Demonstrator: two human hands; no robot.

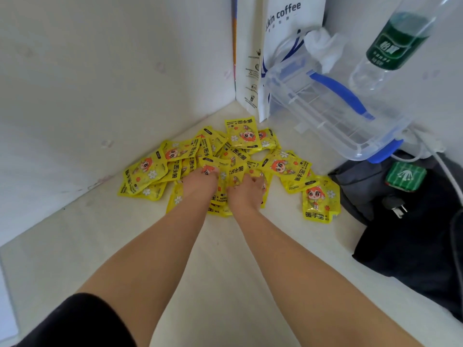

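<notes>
A heap of several yellow hand-warmer packets (175,156) with a cartoon figure lies on the white surface in the corner. My left hand (199,182) sits in the middle of the heap, its fingers curled down into the packets. Beside it my right hand (248,190) does the same, fingers bent around the packets (236,172) between the two hands. Both fingertips are partly buried, so which single packet each hand grips is hidden. One packet (319,202) lies apart at the right.
White walls close the corner on the left and behind. A white coffee paper bag (265,46) stands at the back, with a clear plastic box with blue clips (333,113) tipped beside it. A water bottle (398,43), dark bags (413,229), a green case (406,176) and a plug fill the right.
</notes>
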